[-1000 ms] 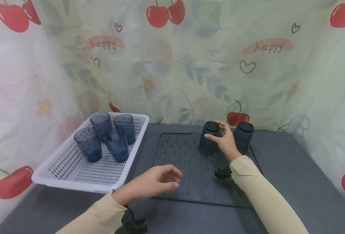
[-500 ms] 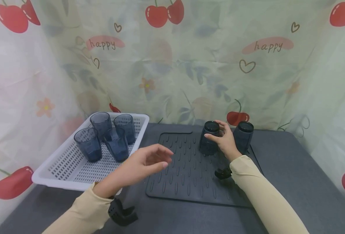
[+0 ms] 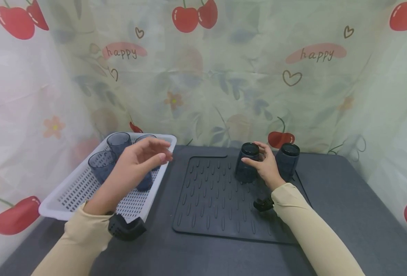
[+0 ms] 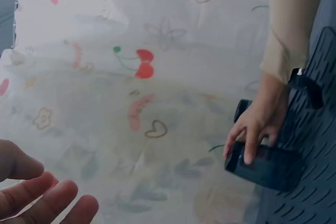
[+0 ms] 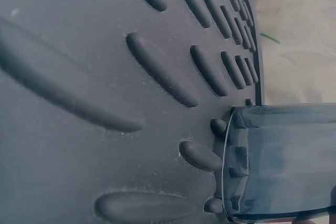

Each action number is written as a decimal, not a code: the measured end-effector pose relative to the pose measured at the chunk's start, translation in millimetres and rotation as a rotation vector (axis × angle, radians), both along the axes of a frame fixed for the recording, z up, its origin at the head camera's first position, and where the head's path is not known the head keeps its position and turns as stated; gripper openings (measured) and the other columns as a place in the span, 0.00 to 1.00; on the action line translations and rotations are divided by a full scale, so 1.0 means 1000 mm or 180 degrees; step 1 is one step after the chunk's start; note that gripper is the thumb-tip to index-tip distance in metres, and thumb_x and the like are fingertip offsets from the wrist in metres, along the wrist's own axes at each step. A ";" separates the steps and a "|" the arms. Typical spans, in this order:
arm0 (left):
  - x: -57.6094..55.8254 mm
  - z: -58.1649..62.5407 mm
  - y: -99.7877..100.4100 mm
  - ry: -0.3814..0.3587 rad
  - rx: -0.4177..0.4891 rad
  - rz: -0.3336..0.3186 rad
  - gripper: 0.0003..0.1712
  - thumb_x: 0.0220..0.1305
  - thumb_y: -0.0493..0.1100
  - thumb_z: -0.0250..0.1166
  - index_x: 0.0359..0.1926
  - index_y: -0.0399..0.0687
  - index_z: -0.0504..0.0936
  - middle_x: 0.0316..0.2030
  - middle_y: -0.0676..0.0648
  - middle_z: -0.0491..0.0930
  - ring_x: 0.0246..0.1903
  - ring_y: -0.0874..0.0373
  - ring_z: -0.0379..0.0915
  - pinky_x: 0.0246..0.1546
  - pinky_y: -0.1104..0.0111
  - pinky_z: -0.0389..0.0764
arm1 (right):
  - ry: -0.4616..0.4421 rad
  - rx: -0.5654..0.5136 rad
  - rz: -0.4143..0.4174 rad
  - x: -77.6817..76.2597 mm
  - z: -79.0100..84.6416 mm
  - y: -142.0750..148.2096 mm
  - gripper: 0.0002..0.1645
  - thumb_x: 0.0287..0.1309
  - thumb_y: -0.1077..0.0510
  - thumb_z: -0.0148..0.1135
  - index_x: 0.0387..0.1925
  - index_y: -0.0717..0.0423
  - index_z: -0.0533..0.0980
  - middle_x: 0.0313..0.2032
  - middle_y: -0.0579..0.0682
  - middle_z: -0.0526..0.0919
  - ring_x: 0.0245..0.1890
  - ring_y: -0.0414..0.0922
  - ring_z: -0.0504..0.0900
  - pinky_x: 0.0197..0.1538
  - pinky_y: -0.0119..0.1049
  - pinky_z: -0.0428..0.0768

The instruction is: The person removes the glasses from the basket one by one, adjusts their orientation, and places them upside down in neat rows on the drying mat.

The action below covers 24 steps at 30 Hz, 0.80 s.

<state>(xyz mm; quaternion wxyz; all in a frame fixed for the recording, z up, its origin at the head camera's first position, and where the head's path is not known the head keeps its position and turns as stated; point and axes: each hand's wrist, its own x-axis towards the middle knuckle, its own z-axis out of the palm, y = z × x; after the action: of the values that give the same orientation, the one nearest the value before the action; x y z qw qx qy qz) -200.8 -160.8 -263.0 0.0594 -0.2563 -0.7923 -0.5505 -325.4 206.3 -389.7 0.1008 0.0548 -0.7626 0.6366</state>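
The grey bench [image 3: 182,255] spreads beneath the right grip [image 3: 267,165] and left grip [image 3: 131,163]; on it, a dark drying mat [image 3: 207,209] lies below the right one, a white perforated basket [image 3: 53,213] below the left. The left grip is slack and holds nothing, partly hiding blue glass tumblers [image 3: 119,142]. The right grip clasps an upturned tumbler [image 3: 246,170] on the mat; a second upturned tumbler [image 3: 288,165] stands just right. Only the right wrist view shows the clasped one's rim [image 5: 224,166] among ridges [image 5: 163,72].
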 end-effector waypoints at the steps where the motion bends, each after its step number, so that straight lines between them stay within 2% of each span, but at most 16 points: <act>1: -0.002 0.001 -0.003 0.0017 0.0062 0.0049 0.16 0.69 0.43 0.60 0.56 0.45 0.76 0.47 0.45 0.81 0.48 0.59 0.80 0.51 0.71 0.79 | 0.0000 -0.0002 0.0000 0.000 0.000 0.000 0.48 0.54 0.59 0.70 0.72 0.51 0.54 0.66 0.59 0.62 0.65 0.55 0.67 0.64 0.53 0.69; 8: -0.014 0.006 -0.022 0.0110 0.0238 0.0378 0.16 0.70 0.47 0.58 0.55 0.48 0.76 0.44 0.49 0.83 0.45 0.60 0.81 0.48 0.73 0.80 | -0.0003 0.0010 -0.0019 -0.001 0.000 -0.001 0.48 0.54 0.59 0.71 0.72 0.52 0.55 0.66 0.59 0.63 0.66 0.54 0.67 0.65 0.53 0.69; 12: -0.024 0.005 -0.034 0.0121 0.0417 0.0441 0.14 0.69 0.45 0.59 0.53 0.48 0.77 0.40 0.53 0.84 0.42 0.63 0.82 0.45 0.74 0.81 | 0.0005 0.0006 -0.0033 -0.002 -0.001 -0.001 0.49 0.54 0.59 0.71 0.72 0.53 0.54 0.66 0.60 0.63 0.66 0.55 0.66 0.65 0.53 0.69; 19: -0.044 -0.007 -0.053 0.0013 0.0836 0.0488 0.10 0.68 0.42 0.61 0.49 0.48 0.78 0.37 0.55 0.84 0.37 0.63 0.82 0.40 0.75 0.82 | 0.0042 -0.0003 -0.0056 -0.003 -0.001 0.000 0.49 0.53 0.60 0.71 0.71 0.53 0.55 0.65 0.60 0.63 0.65 0.55 0.67 0.65 0.53 0.69; 24: -0.056 -0.016 -0.063 0.0058 0.1176 0.0733 0.08 0.68 0.40 0.60 0.47 0.50 0.77 0.34 0.57 0.84 0.33 0.65 0.83 0.37 0.76 0.82 | 0.0033 0.0004 -0.0067 -0.002 -0.002 0.000 0.49 0.53 0.60 0.71 0.72 0.53 0.55 0.66 0.59 0.64 0.64 0.55 0.68 0.64 0.53 0.70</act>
<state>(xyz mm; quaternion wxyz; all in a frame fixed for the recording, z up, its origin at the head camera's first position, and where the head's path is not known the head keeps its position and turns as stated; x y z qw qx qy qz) -257.0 -223.4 -279.1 0.1750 -0.1539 -0.7015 -0.6735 -327.7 205.9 -391.4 0.1115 0.0502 -0.7630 0.6348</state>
